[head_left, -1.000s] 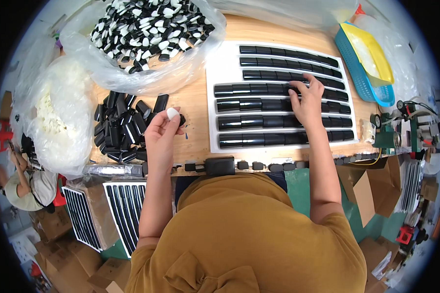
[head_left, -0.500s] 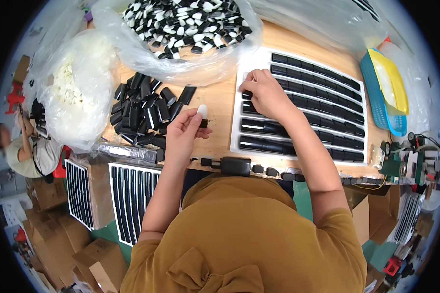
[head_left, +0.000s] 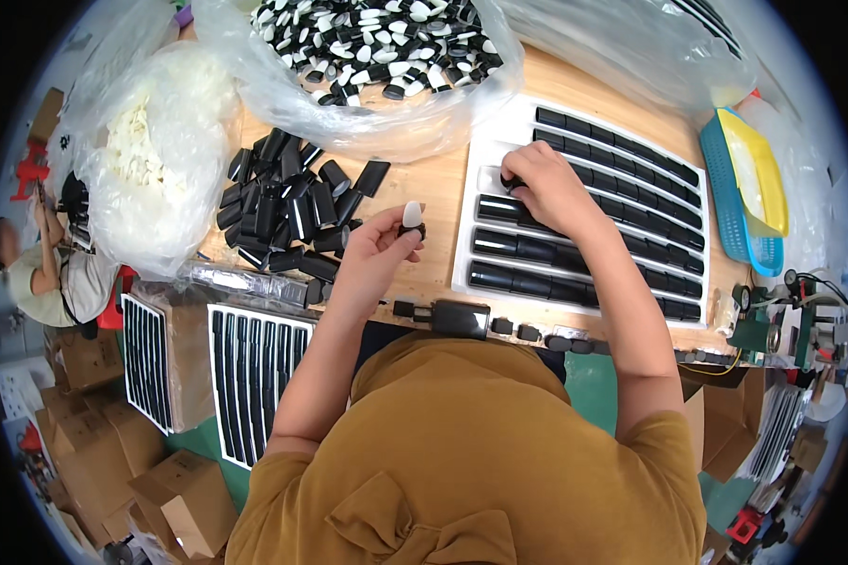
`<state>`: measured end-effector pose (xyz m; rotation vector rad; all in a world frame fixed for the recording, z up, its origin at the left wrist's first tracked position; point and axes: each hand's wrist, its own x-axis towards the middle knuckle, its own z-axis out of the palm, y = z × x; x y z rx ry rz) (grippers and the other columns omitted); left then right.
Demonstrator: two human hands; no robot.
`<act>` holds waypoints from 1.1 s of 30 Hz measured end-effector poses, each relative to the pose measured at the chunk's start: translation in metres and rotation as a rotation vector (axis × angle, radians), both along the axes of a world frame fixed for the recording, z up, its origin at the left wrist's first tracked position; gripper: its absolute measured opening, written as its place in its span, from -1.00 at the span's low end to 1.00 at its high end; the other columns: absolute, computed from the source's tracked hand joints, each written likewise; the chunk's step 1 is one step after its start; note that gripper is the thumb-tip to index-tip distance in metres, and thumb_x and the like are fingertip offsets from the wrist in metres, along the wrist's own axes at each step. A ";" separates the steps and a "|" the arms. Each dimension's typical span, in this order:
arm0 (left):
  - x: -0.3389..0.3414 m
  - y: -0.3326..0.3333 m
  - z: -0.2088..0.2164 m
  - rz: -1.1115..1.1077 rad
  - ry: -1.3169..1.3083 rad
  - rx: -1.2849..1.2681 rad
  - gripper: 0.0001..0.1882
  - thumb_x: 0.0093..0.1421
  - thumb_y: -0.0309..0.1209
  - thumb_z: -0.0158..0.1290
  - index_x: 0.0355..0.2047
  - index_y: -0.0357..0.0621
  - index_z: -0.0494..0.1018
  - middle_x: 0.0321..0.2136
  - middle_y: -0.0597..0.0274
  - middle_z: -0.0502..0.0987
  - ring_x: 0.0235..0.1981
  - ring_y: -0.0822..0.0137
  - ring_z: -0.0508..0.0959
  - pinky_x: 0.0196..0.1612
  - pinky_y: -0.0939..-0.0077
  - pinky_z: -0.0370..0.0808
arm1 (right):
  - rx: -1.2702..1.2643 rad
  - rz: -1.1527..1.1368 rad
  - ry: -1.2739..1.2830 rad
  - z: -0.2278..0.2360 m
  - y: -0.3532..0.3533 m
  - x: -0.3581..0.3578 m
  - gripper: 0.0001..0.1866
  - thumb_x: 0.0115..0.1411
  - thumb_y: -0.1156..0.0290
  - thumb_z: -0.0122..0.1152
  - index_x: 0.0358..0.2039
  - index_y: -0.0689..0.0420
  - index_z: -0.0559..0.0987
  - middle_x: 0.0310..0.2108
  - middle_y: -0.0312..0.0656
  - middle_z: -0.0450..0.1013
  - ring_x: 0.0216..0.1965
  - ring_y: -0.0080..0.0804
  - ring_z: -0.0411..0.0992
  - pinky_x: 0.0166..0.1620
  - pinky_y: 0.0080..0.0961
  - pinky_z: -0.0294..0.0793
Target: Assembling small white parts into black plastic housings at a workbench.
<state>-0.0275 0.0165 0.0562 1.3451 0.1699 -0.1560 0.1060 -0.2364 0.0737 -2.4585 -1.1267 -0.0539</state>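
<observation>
My left hand pinches a small white oval-topped piece with a black base, upright above the wood between the black pile and the tray. My right hand is over the left part of a white tray, its fingertips closed on a small black cap-like piece. Glossy black cylinders fill long rows in this tray. Beside the right fingertips, the left end of one row shows bare white. The right hand and forearm hide the middle of several rows.
Loose black tubes lie heaped left of my left hand. Behind them, a clear bag holds many black-and-white pieces; another bag holds cream ones. A blue basket with a yellow tray stands right. A person sits far left.
My right hand has shifted right along the tray, the black piece now at its fingertips and bare white left of it. My left hand has moved slightly right with the white-topped piece.
</observation>
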 end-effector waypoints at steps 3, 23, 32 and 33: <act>0.000 -0.004 -0.004 -0.011 -0.020 -0.004 -0.63 0.21 -0.54 0.06 0.06 -0.26 0.43 -0.24 0.25 0.54 -0.34 0.53 0.48 -0.22 0.66 0.44 | 0.184 -0.113 0.154 -0.003 -0.004 -0.003 -0.70 -0.06 0.61 0.31 -0.32 0.15 0.40 -0.33 -0.13 0.40 -0.20 -0.09 0.36 -0.09 -0.34 0.38; 0.003 -0.018 0.024 0.026 -0.071 -0.084 -0.67 0.20 -0.59 0.07 -0.01 -0.35 0.41 -0.28 0.15 0.54 -0.35 0.43 0.57 -0.29 0.61 0.52 | 1.101 -0.475 1.303 -0.001 0.019 -0.093 -0.63 0.23 0.57 0.09 0.06 0.16 0.35 -0.15 -0.21 0.40 -0.20 -0.50 0.43 -0.10 -0.44 0.59; -0.008 -0.017 0.021 0.068 -0.063 -0.119 -0.66 0.16 -0.64 0.09 -0.02 -0.36 0.42 -0.31 0.16 0.54 -0.37 0.40 0.58 -0.29 0.61 0.51 | 0.920 -0.292 1.166 0.000 0.016 -0.115 -0.58 0.13 0.64 0.18 0.02 0.17 0.42 -0.21 -0.20 0.49 -0.23 -0.53 0.49 -0.26 -0.61 0.52; -0.008 -0.017 0.020 0.055 -0.067 -0.110 -0.66 0.15 -0.64 0.10 -0.04 -0.36 0.43 -0.32 0.15 0.55 -0.37 0.40 0.59 -0.28 0.62 0.51 | 0.849 -0.281 1.072 0.004 0.016 -0.116 -0.60 0.15 0.61 0.17 0.03 0.18 0.42 -0.22 -0.21 0.49 -0.27 -0.56 0.48 -0.32 -0.63 0.51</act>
